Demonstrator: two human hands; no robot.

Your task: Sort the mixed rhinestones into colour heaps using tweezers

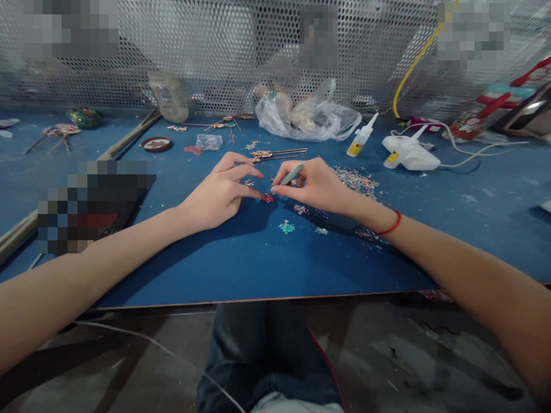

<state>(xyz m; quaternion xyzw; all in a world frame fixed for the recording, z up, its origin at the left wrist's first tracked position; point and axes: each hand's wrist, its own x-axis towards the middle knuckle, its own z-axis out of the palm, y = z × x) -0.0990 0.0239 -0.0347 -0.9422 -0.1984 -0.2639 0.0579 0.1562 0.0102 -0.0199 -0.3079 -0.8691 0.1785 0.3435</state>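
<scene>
Right fingers (287, 191) pinch a green tool (293, 174); left fingers (248, 190), spread, seem to touch red pieces (268, 199).

A cloudy jar (170, 98) and a clear plastic bag (310, 121) sit before a perforated screen (215, 34).

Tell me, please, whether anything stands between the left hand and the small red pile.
Nothing visible does: the left hand has a fingertip right at the red pile, though contact is unclear.
</scene>
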